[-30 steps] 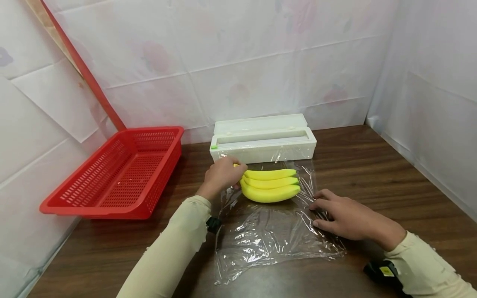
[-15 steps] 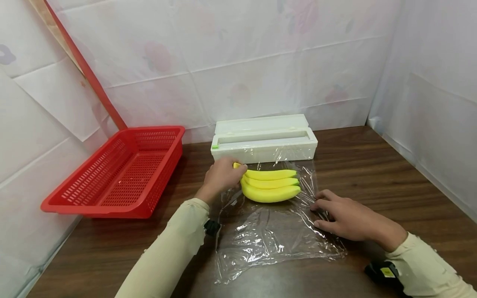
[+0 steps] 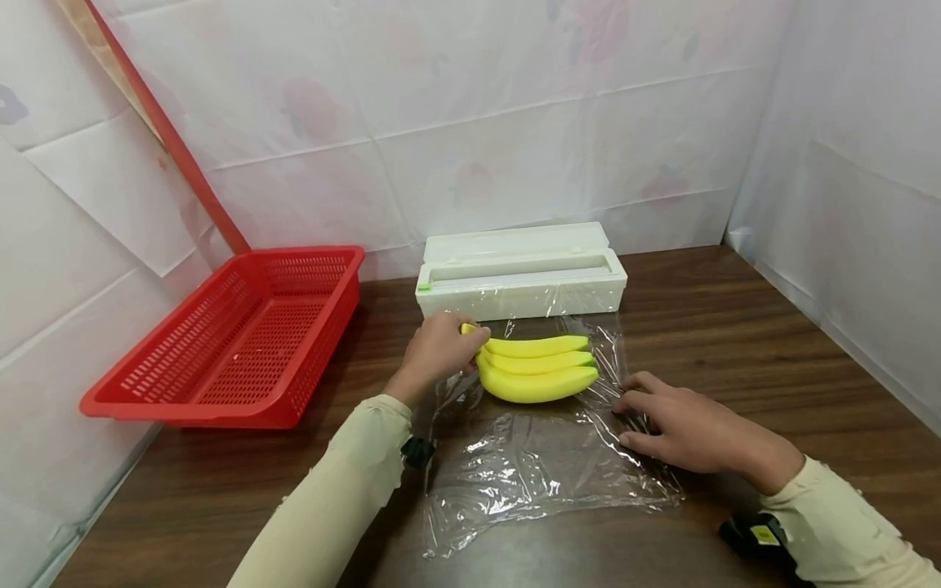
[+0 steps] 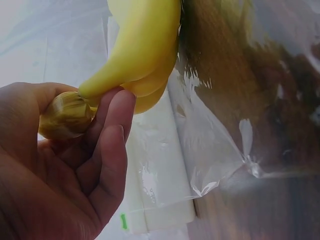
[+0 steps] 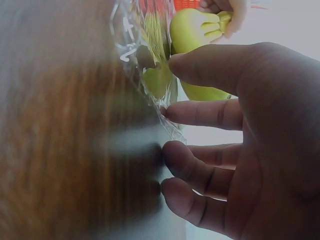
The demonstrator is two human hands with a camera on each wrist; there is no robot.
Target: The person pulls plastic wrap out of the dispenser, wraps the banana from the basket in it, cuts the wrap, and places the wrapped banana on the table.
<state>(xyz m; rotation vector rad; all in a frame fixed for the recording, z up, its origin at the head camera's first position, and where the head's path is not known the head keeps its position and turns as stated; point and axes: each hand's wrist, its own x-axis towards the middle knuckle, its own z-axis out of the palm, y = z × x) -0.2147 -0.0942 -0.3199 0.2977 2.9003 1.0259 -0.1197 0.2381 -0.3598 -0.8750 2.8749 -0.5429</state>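
The right hand (image 5: 250,145) presses its fingertips (image 5: 172,150) onto the cling film (image 5: 145,75); the bananas (image 5: 197,35) lie just beyond.

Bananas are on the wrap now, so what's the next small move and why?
Probably lift the wrap's near edge and fold it over the bananas. The left hand grips the stem, the bunch lies at the sheet's far end by the dispenser, and the right hand presses the right edge flat, leaving plenty of loose film in front.
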